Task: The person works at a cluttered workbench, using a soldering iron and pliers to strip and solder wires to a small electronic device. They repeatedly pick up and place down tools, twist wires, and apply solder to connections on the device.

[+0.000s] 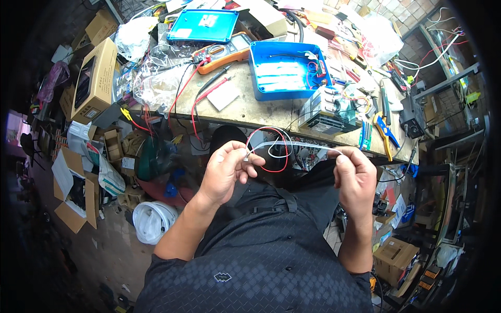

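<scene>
the left hand [228, 169] pinches, between thumb and forefinger, the end of a looped red wire [286, 160]; its other fingers curl loosely. the right hand [356, 180] pinches the far end of a pale strip [309, 145], its fingers folded in. the strip arches between both hands, in front of the workbench [250, 110], which bears a blue box [284, 95] and an orange multimeter [229, 56].
</scene>
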`<state>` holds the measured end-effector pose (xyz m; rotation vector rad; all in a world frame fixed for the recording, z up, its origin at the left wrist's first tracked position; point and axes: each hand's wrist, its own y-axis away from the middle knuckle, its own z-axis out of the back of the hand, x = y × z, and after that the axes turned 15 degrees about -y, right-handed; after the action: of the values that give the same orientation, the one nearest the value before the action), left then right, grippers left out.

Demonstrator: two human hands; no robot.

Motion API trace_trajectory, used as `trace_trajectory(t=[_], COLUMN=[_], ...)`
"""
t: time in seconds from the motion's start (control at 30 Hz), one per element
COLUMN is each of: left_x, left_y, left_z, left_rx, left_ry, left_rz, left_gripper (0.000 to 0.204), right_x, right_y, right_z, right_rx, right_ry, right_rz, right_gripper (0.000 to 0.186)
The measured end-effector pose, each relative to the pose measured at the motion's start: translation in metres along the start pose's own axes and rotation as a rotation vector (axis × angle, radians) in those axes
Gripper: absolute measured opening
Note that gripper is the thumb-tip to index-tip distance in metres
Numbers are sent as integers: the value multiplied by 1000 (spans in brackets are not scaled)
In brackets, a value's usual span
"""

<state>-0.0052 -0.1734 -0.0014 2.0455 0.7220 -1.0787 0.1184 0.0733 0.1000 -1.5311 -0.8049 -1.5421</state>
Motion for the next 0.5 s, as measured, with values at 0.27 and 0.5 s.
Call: trace_trajectory(t=[0.27,0.5], left_x=[5,-6], left_y=[3,14], left_z=[-9,-23], left_rx=[-29,35], left_ry=[-157,-298], left_rz=[-63,-88], left_gripper=[13,9], right_x=[17,-22], right_y=[19,9], right_z=[-33,-69], right_rx=[391,388], right_ry=[317,521], right_rz=[462,300], right_gripper=[46,40])
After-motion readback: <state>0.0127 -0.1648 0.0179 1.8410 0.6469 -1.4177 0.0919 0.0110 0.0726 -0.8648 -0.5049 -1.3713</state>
